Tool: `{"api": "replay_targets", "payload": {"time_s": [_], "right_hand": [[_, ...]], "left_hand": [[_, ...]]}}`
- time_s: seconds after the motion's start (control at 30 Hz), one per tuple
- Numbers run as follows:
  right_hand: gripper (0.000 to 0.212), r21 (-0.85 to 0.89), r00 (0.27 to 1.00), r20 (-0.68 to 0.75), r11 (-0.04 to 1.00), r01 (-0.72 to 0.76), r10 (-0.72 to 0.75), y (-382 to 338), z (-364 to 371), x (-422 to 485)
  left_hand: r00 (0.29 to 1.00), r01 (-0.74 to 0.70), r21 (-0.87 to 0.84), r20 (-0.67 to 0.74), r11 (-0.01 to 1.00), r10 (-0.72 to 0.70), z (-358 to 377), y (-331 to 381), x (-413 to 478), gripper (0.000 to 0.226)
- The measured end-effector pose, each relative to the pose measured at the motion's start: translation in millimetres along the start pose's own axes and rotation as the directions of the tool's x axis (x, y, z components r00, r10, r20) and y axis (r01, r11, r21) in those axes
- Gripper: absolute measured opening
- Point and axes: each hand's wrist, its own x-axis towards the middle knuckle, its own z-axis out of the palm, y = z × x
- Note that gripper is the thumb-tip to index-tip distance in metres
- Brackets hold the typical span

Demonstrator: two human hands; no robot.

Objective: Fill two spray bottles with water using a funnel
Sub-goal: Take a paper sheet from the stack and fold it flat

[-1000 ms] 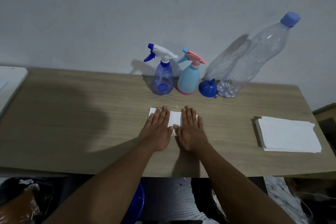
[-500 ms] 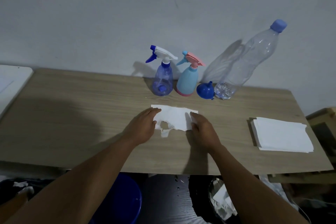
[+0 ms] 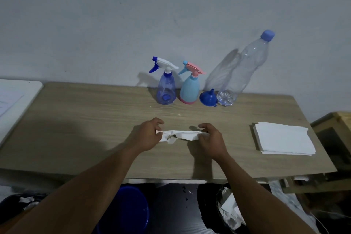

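Observation:
At the back of the wooden table stand a clear blue spray bottle with a white and blue trigger and a light blue spray bottle with a pink trigger. A blue funnel lies mouth down beside them. A tall clear water bottle with a blue cap stands at the funnel's right, against the wall. My left hand and my right hand each pinch one end of a torn, wet-looking white tissue, lifted just above the table's middle.
A stack of white tissues lies on the table's right side. A white board borders the left end. Below the front edge are a blue bucket and a black bin holding crumpled paper. A wooden box stands at far right.
My hands went from pressing flat on the tissue to moving apart and pinching its two ends. The tissue is now bunched and lifted off the table.

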Motion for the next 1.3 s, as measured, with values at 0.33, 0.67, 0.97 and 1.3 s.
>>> {"api": "replay_targets", "payload": {"time_s": [0.33, 0.67, 0.97, 1.3], "right_hand": [[0.022, 0.388, 0.948, -0.2, 0.908, -0.156, 0.248, 32, -85, -61], [0.011, 0.252, 0.924, -0.186, 0.925, -0.283, 0.334, 172, -162, -178], [0.028, 0.173, 0.878, 0.107, 0.861, -0.479, 0.467, 257, -152, -227], [0.041, -0.02, 0.9, 0.289, 0.942, -0.335, 0.326, 303, -137, -219]], "left_hand": [[0.969, 0.22, -0.504, 0.018, 0.835, -0.245, 50, 101, -46, 0.024], [0.904, 0.427, -0.444, 0.185, 0.788, -0.386, 210, 170, -139, 0.021], [0.77, 0.633, -0.322, 0.347, 0.704, -0.534, 336, 180, -169, 0.023], [0.653, 0.701, -0.209, 0.571, 0.682, -0.498, 400, 159, -153, 0.059]]}}
